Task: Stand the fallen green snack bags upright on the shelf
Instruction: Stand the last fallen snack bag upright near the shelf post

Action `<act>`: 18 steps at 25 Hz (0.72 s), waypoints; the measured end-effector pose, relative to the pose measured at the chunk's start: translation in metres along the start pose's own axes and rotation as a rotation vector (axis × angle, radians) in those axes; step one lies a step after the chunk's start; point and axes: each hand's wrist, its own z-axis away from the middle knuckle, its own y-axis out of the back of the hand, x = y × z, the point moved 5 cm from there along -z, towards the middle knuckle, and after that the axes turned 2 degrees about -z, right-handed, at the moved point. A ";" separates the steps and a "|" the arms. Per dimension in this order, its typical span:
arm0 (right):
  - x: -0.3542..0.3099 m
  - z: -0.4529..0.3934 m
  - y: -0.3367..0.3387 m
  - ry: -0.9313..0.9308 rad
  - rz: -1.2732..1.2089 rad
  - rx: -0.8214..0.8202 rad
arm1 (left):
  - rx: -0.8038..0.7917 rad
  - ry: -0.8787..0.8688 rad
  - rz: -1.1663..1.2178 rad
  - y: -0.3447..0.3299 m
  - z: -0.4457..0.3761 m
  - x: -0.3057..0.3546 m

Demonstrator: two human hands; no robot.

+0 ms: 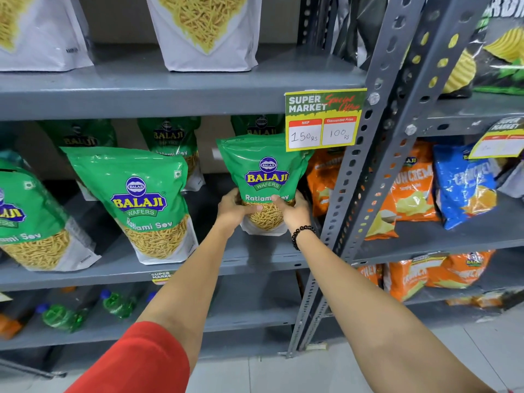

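Six green snack bags (pixel 266 177) show on the middle shelf (pixel 255 256): three in front, three behind. Two white bags (pixel 204 32) stand above. Two price cards (pixel 323 120) hang on the shelf edges. Below lie two green bottles (pixel 116 304). Two hands (pixel 232 208) reach in.

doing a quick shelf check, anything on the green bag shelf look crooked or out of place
Mostly tidy. The green bag in the front middle and the one at the left edge tilt to the left rather than standing straight. Both hands, left hand and right hand, hold a third bag upright. No spills or tears show.
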 end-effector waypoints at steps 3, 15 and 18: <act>-0.002 0.011 0.004 -0.016 0.008 -0.021 | 0.035 0.004 -0.041 0.000 0.016 0.000; -0.008 0.044 0.024 -0.026 0.118 -0.034 | 0.079 -0.047 -0.163 -0.005 0.058 0.005; -0.008 0.044 0.022 -0.040 0.101 -0.058 | 0.084 -0.039 -0.190 -0.005 0.061 0.007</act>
